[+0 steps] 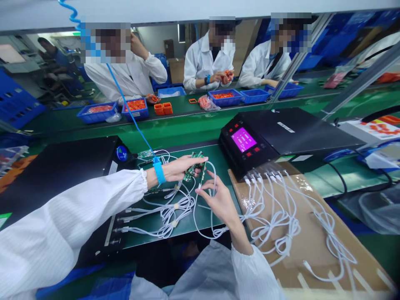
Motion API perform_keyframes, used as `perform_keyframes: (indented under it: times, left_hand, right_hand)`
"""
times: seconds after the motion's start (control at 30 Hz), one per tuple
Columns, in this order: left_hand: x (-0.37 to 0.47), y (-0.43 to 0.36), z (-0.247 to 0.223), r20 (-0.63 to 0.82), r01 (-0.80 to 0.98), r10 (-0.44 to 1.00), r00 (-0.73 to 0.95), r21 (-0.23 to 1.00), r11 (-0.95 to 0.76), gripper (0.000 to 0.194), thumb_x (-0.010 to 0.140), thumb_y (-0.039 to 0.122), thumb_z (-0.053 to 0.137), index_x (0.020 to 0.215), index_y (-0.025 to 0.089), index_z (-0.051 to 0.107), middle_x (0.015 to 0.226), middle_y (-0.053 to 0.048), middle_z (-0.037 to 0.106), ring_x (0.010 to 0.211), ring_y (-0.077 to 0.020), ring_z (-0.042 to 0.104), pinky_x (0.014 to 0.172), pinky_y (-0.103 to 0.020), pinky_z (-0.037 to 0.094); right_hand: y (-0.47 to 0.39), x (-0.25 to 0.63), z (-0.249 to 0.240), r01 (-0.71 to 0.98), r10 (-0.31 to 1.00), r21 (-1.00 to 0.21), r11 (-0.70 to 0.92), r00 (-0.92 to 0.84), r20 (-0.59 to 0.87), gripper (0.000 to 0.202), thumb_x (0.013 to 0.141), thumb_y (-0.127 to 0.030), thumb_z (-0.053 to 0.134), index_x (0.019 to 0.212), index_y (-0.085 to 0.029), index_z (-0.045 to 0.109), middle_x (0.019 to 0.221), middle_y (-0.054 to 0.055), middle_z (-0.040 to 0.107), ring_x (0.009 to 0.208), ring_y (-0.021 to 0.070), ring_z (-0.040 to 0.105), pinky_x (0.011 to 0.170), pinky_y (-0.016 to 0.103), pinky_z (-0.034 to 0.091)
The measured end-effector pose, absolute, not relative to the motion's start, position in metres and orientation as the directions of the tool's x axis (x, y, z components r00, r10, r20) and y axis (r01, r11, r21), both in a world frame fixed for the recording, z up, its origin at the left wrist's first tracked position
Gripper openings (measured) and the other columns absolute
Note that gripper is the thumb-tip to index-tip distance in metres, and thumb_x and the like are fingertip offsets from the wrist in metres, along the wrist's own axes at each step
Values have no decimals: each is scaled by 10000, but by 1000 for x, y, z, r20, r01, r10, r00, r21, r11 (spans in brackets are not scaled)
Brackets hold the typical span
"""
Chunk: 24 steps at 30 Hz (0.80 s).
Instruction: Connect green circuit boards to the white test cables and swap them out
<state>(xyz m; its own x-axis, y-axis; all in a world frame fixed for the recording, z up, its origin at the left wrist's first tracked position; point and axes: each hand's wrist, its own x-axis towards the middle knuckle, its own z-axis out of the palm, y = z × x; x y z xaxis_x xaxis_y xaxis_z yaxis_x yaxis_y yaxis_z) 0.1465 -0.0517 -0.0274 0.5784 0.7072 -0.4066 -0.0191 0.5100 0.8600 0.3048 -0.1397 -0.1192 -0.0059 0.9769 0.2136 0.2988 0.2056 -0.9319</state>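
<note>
My left hand grips a small green circuit board above the green bench mat. A blue strap with a coiled blue cord circles that wrist. My right hand pinches the plug end of a white cable just below the board. The cable loops down past my right wrist. A second green board lies further back on the mat. Both my sleeves are white.
A black tester with a pink screen stands at right, with several white cables running from it over a brown board. Another black box sits at left. Three people in white coats work across the bench with blue trays of orange parts.
</note>
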Motion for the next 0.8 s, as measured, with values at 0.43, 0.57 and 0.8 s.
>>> perform_keyframes:
  times: [0.43,0.57,0.8]
  left_hand:
    - [130,-53,2,-295,-151,947,131,938,313,174,948,295,678,919,145,594,783,-37,623,570,-81,518,524,-207,416]
    - [109,-80,29,-288,-211,952,100,929,303,105,970,243,613,964,138,613,745,-25,593,562,-95,531,517,-207,444]
    - [81,-134,50,-306,-352,952,-13,892,282,133,982,219,550,887,139,595,707,-34,582,571,-118,548,529,-217,465]
  right_hand:
    - [-118,311,-135,501,990,-866,7,121,78,572,807,-339,738,1306,-172,514,862,36,798,981,295,740,961,461,491]
    - [-103,318,-143,582,980,-809,-86,195,36,502,765,-283,770,1206,-182,554,788,53,783,942,315,750,863,424,516]
    - [-86,306,-125,791,962,-549,-270,249,-115,526,775,-354,796,1201,-131,584,1060,241,744,1042,403,724,868,501,543]
